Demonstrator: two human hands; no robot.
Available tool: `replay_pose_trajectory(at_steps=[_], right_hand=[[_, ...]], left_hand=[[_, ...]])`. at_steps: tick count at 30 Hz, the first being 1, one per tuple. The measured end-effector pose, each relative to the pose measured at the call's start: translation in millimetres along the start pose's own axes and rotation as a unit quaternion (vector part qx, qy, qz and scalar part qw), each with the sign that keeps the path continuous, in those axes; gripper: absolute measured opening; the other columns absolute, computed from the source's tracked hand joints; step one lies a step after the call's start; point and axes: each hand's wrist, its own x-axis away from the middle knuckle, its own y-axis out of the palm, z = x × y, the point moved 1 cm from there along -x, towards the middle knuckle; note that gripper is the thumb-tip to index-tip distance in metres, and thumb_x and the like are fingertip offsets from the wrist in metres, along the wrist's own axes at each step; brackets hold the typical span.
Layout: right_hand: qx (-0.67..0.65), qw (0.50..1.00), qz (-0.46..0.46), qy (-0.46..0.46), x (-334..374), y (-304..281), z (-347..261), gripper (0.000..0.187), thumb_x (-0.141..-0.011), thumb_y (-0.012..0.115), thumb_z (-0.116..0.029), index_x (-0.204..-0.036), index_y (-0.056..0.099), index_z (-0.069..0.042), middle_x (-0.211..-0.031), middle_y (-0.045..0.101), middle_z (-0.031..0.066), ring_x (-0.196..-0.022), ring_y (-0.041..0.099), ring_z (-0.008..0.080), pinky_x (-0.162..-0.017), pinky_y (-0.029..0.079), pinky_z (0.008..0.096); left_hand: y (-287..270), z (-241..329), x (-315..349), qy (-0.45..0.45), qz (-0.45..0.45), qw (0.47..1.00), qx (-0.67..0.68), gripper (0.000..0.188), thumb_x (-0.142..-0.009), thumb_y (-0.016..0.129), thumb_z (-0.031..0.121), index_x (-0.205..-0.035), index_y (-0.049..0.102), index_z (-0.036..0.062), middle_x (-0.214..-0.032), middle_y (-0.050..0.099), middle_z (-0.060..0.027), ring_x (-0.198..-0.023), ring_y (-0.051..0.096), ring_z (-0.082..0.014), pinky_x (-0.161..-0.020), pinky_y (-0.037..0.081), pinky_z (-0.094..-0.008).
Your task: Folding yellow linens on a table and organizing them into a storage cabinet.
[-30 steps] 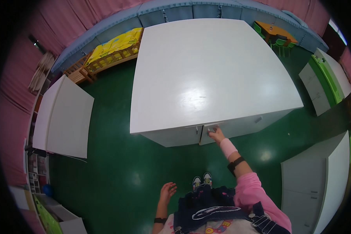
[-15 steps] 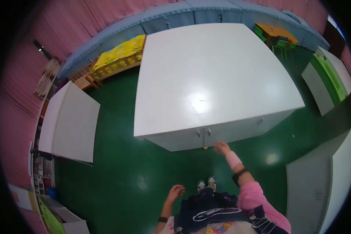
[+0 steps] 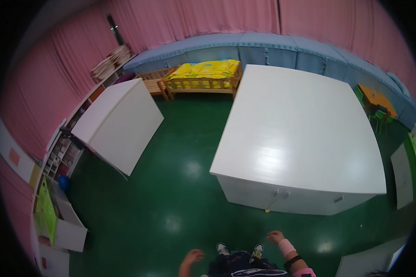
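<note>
My left hand [image 3: 194, 256] hangs in the air at the lower edge, its fingers loosely bent and apart, with nothing visible in them. My right hand [image 3: 276, 237] is out in front of my right foot, fingers slack, and it too appears to hold nothing. Neither hand touches anything. Nearest to the right hand is the large white cabinet [image 3: 305, 129], whose front doors carry small metal handles [image 3: 285, 195]; a gap lies between hand and doors. A little yellow object [image 3: 267, 211] shows at the foot of the door seam.
Green floor [image 3: 180, 184] lies around my shoes [image 3: 258, 251]. Another white cabinet [image 3: 138, 127] stands to the left. Farther back are a wooden cot with yellow bedding [image 3: 201, 70] and blue-draped furniture [image 3: 282, 56]. An orange table [image 3: 376, 100] with green chairs is at the far right.
My view has turned left and up, so the large cabinet sits farther right and lower. My right hand has drawn back from the cabinet doors toward my body.
</note>
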Motion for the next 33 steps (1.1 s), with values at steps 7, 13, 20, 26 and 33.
replay_pose_trajectory(at_steps=[7, 13, 20, 26, 33], right_hand=[[0.130, 0.984, -0.089, -0.082, -41, 134, -84, 0.019, -0.078, 0.053, -0.006, -0.095, 0.058, 0.001, -0.085, 0.065, 0.0131, -0.071, 0.064, 0.0195, -0.061, 0.053, 0.0293], [0.202, 0.965, -0.143, -0.081, -67, 284, -160, 0.018, -0.079, 0.053, -0.008, -0.095, 0.057, 0.000, -0.085, 0.064, 0.0114, -0.076, 0.064, 0.0199, -0.066, 0.052, 0.0302], [0.242, 0.932, -0.259, -0.072, -154, 420, -221, 0.020, -0.078, 0.055, -0.009, -0.096, 0.055, 0.000, -0.087, 0.064, 0.0119, -0.077, 0.064, 0.0206, -0.067, 0.052, 0.0316], [0.252, 0.934, -0.244, -0.067, -246, 531, -294, 0.020, -0.077, 0.056, -0.008, -0.095, 0.055, 0.002, -0.086, 0.064, 0.0139, -0.076, 0.064, 0.0209, -0.067, 0.052, 0.0317], [0.198, 0.949, -0.224, -0.096, -334, 611, -404, 0.020, -0.076, 0.053, -0.006, -0.095, 0.054, 0.001, -0.084, 0.064, 0.0127, -0.075, 0.063, 0.0204, -0.068, 0.051, 0.0308]], left_hand=[[-115, -16, -31, 0.024, 0.061, 0.993, 0.100, 0.025, -0.086, 0.050, 0.018, -0.108, 0.049, 0.0055, -0.102, 0.060, -0.0104, -0.083, 0.062, -0.0227, -0.068, 0.051, -0.0331], [-220, 2, -45, 0.076, 0.133, 0.975, 0.158, 0.024, -0.087, 0.049, 0.017, -0.108, 0.048, 0.0050, -0.098, 0.061, -0.0120, -0.077, 0.062, -0.0224, -0.063, 0.051, -0.0319], [-299, 65, -75, 0.088, 0.181, 0.962, 0.184, 0.023, -0.087, 0.050, 0.020, -0.104, 0.049, 0.0051, -0.094, 0.062, -0.0104, -0.076, 0.062, -0.0197, -0.059, 0.049, -0.0305], [-404, 139, -160, 0.080, 0.176, 0.975, 0.109, 0.024, -0.089, 0.050, 0.025, -0.105, 0.050, 0.0074, -0.099, 0.062, -0.0072, -0.078, 0.061, -0.0166, -0.063, 0.047, -0.0291], [-484, 339, -210, 0.096, 0.158, 0.979, 0.082, 0.029, -0.088, 0.051, 0.029, -0.108, 0.050, 0.0079, -0.103, 0.061, -0.0062, -0.086, 0.060, -0.0166, -0.069, 0.046, -0.0285]])
